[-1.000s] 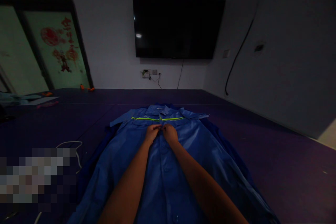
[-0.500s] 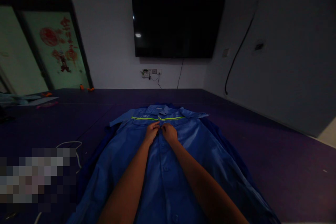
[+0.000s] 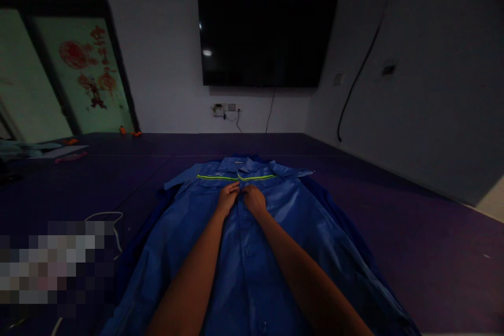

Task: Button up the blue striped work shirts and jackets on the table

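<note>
A blue work shirt [image 3: 299, 220] lies spread out face up, collar away from me, with a yellow-green stripe across the chest. Buttons run down its front placket [image 3: 244, 262]. Just below the stripe, my left hand [image 3: 227, 198] pinches the placket edge from the left. My right hand [image 3: 254, 199] has its fingers curled on the same spot from the right, close against the left fingertips. The button between the fingers is hidden. Darker blue cloth [image 3: 350, 231] shows under the shirt along both sides.
A purple mat floor [image 3: 417, 231] surrounds the shirt. At the left are a white cable [image 3: 118, 236], a pixelated patch, a pink item [image 3: 71, 157] and small orange objects [image 3: 136, 134]. A television [image 3: 268, 42] hangs on the far wall; a black cable [image 3: 360, 71] runs down the right wall.
</note>
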A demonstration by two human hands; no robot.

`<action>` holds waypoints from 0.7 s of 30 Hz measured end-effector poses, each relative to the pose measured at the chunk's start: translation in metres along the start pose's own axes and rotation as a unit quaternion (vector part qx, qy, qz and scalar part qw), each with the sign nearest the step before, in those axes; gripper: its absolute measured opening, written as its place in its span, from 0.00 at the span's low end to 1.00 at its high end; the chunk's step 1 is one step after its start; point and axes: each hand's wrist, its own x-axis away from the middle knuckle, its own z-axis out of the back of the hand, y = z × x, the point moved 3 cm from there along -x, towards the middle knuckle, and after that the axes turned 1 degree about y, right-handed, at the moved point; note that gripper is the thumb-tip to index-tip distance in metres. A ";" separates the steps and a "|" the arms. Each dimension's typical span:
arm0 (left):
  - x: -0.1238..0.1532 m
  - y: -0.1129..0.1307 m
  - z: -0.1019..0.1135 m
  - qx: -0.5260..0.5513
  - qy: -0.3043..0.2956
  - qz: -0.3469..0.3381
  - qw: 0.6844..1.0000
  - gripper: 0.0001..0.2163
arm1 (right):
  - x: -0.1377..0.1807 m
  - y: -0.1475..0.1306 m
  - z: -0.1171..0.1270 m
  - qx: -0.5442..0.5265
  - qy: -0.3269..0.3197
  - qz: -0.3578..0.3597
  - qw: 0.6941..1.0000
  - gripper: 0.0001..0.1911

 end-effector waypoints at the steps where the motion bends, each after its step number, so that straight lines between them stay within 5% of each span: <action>1: 0.000 0.000 0.000 0.000 0.000 0.001 1.000 0.18 | 0.000 0.000 0.000 0.004 0.001 0.005 1.000 0.19; 13: 0.000 -0.002 0.004 0.010 0.016 -0.017 1.000 0.17 | 0.004 0.003 -0.001 -0.022 0.011 0.018 1.000 0.22; 21: 0.026 0.006 0.011 -0.175 0.059 -0.069 0.980 0.08 | 0.028 -0.003 0.006 -0.019 -0.018 0.045 0.999 0.18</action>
